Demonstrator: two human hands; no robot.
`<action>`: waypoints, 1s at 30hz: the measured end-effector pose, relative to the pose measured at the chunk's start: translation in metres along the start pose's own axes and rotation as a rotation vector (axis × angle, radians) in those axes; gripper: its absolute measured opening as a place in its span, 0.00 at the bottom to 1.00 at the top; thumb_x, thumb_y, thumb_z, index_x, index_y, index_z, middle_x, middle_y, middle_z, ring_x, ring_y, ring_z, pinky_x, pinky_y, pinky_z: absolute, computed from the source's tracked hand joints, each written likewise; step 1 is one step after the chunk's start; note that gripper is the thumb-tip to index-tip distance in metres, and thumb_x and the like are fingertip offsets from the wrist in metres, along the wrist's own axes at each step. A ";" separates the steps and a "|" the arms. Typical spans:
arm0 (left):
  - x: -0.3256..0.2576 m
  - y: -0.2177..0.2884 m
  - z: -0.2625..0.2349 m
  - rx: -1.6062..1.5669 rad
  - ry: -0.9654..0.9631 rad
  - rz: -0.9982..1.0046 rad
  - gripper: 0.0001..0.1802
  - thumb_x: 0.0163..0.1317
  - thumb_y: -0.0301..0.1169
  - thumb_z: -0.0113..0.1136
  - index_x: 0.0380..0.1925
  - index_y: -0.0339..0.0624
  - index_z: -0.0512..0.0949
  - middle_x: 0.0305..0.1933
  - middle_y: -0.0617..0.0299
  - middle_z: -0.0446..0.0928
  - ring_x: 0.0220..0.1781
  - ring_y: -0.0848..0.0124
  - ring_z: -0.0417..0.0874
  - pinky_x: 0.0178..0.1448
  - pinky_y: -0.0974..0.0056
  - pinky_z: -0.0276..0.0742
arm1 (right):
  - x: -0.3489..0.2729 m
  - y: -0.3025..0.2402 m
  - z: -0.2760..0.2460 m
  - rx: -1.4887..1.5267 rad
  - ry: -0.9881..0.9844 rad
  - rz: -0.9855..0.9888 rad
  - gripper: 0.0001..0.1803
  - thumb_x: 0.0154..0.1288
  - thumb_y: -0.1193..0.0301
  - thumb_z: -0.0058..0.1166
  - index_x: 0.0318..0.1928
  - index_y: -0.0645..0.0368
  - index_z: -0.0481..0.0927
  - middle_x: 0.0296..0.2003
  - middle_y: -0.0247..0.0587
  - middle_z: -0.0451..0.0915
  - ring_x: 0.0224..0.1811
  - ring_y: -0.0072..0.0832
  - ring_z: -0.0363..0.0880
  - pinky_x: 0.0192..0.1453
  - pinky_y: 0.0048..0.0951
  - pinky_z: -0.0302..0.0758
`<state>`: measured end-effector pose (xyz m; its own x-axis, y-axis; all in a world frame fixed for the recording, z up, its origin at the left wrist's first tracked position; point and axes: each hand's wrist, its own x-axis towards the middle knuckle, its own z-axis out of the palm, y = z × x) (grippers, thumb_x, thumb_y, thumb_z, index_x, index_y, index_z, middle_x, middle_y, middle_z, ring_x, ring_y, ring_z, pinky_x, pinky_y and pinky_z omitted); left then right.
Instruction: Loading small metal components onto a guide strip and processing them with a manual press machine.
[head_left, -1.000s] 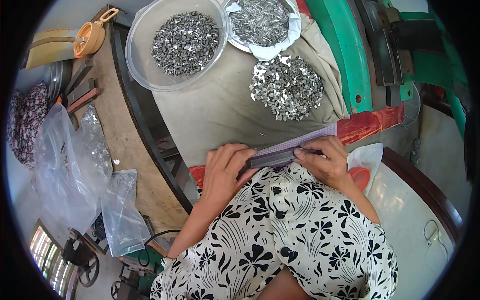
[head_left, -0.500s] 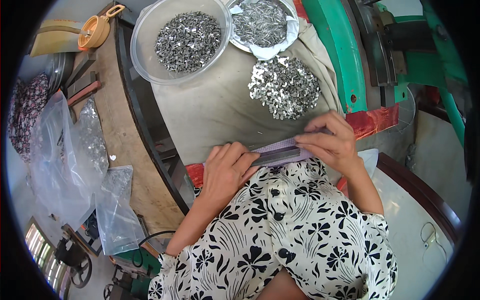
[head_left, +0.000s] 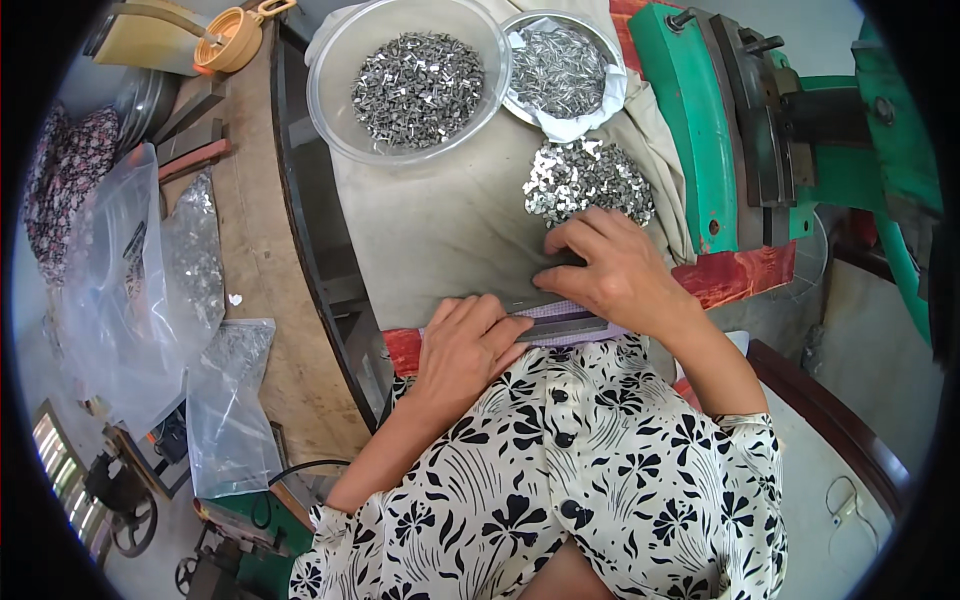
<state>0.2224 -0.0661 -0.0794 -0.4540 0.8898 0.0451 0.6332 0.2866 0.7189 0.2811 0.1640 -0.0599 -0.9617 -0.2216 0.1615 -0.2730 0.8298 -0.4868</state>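
Metal strip [head_left: 560, 322], a flat narrow grey bar with a pale purple edge, lies along the near edge of the cloth-covered bench [head_left: 440, 230], right up against the person's lap. Left hand [head_left: 465, 345] lies flat with fingers spread, pressing down on its left end, not gripping. Right hand [head_left: 610, 268] is arched over the right end with fingertips curled down onto the cloth just behind the strip; can't tell if it's pinching anything underneath, the palm hides it.

Just beyond the right hand, nearly touching the knuckles, is a loose pile of small shiny stamped metal pieces [head_left: 588, 180]. Further back there's a clear plastic bowl [head_left: 340, 60] full of darker small metal bits and a metal dish [head_left: 590, 35] lined with white plastic holding thin silvery slivers. Green press machine [head_left: 720, 130] on the right, red-painted board [head_left: 735, 280] under the bench edge, plastic bags of parts [head_left: 200, 260] off to the left.

What I'd worry about: the strip sits right at the edge, so a sideways nudge could tip it into the lap. Also that pile is close enough that a careless knuckle would scatter pieces, and stamped edges are probably sharp on bare fingers.
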 end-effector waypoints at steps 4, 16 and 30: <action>0.003 0.000 -0.003 -0.029 -0.028 -0.029 0.14 0.49 0.33 0.70 0.38 0.46 0.83 0.32 0.64 0.70 0.39 0.64 0.76 0.46 0.60 0.67 | 0.006 -0.003 0.001 -0.039 -0.041 0.005 0.06 0.49 0.69 0.65 0.31 0.50 0.86 0.39 0.29 0.78 0.44 0.29 0.75 0.46 0.32 0.70; 0.008 0.000 -0.009 -0.115 -0.100 -0.101 0.15 0.49 0.32 0.71 0.39 0.45 0.84 0.34 0.62 0.71 0.41 0.63 0.77 0.48 0.58 0.67 | -0.020 -0.020 0.014 0.156 0.144 0.250 0.09 0.52 0.74 0.66 0.34 0.56 0.80 0.48 0.36 0.78 0.53 0.43 0.72 0.56 0.43 0.67; 0.004 -0.003 -0.004 -0.064 -0.004 0.008 0.14 0.50 0.32 0.70 0.38 0.43 0.83 0.33 0.62 0.71 0.40 0.64 0.76 0.46 0.60 0.67 | -0.003 -0.025 0.000 0.164 0.165 0.279 0.09 0.50 0.76 0.68 0.34 0.56 0.85 0.42 0.38 0.79 0.44 0.38 0.76 0.45 0.36 0.74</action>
<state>0.2164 -0.0650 -0.0785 -0.4467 0.8934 0.0479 0.5949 0.2566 0.7618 0.2906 0.1440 -0.0483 -0.9863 0.0979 0.1329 -0.0144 0.7508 -0.6604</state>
